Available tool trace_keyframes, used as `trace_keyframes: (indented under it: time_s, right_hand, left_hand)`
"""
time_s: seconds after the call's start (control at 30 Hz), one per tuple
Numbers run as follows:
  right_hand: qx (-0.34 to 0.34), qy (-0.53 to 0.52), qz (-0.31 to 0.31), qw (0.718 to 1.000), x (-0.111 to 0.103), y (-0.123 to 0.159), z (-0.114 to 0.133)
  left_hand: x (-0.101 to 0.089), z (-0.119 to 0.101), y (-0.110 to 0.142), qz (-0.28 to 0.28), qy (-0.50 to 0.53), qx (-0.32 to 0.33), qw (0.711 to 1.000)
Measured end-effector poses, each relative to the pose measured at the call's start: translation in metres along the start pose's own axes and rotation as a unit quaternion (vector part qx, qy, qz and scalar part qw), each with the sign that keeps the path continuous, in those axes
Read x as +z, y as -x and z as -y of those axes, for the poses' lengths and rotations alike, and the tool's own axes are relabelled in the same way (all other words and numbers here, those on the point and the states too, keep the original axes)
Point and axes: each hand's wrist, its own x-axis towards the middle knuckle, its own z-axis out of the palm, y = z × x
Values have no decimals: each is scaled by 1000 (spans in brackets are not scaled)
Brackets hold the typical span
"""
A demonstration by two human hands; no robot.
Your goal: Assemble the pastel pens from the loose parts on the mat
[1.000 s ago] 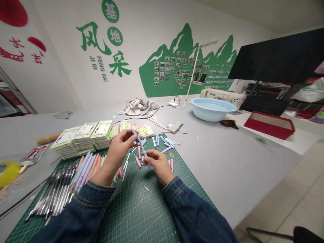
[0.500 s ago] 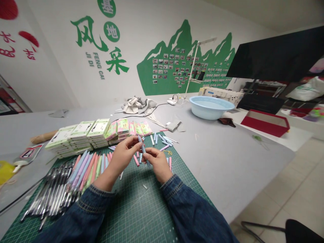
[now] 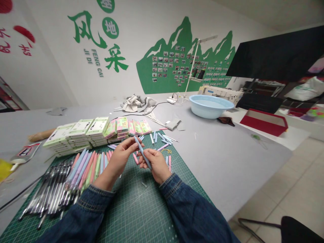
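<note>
Between my two hands is a light blue pen, slanting from upper left to lower right above the green cutting mat. My left hand pinches its upper end with thumb and fingers. Lower down, my right hand is closed around the barrel. Pastel pens lie in a row left of my left wrist, beside many clear pens with black parts. Loose blue pen parts and white refills are scattered beyond my hands. A pink pen part lies just under them.
Stacked white-and-green boxes and pink-green boxes stand behind the pens. A light blue basin sits at the back right, near a sewing machine. Grey cloth and a cable lie along the back of the table.
The blue pen now shows more of its length and leans further over. My right hand has shifted its hold along the barrel. The camera view has moved slightly.
</note>
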Motion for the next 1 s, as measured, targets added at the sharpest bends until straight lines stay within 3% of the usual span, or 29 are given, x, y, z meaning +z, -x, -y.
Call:
trace_keyframes:
  time_s: [0.13, 0.3, 0.53, 0.73, 0.87, 1.0]
  right_hand:
    - [41, -38, 14, 998, 2, 1, 0]
    - [68, -64, 23, 995, 2, 2, 0]
    - [52, -58, 34, 996, -1, 1, -1]
    - [12, -48, 44, 998, -3, 1, 4]
    - [-10, -25, 39, 999, -11, -2, 9]
    - [-19, -15, 3, 1000, -20, -5, 15]
  left_hand:
    - [-3, 2, 0, 17, 29, -7, 999]
    - [-2, 3, -2, -12, 31, -12, 999]
    - [0, -2, -8, -34, 26, -12, 999]
    - [1, -25, -16, -77, 115, 6, 990]
    - [-9, -39, -24, -119, 187, 33, 975]
    - [-25, -27, -29, -163, 152, 5, 975]
